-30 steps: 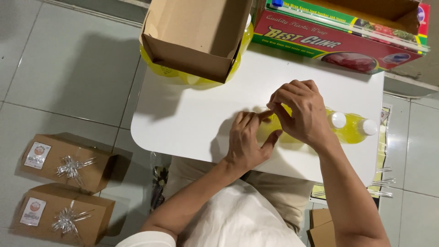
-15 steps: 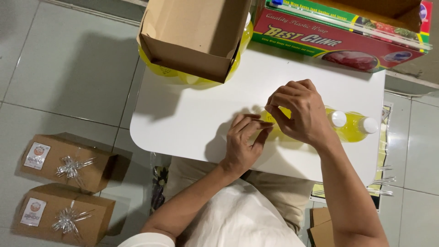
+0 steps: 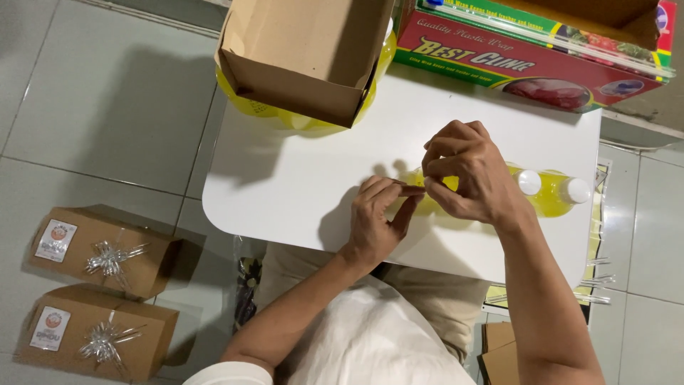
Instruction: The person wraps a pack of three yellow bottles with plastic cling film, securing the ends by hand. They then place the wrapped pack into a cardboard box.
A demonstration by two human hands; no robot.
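Both hands pinch at the pair of yellow bottles [image 3: 545, 194] lying on the white tabletop [image 3: 299, 178], the left hand [image 3: 377, 217] nipping something thin beside the right hand [image 3: 467, 178], whose closed fingers could slip and roll the bottles off.

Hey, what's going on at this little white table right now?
A person sits at a white table with both hands on two yellow bottles that lie on their sides, white caps pointing right. The right hand rests over the bottles, while the left hand pinches something small at their near end; what it is cannot be made out. An open cardboard box stands at the table's far edge, and two brown boxes with silver bows sit on the floor.
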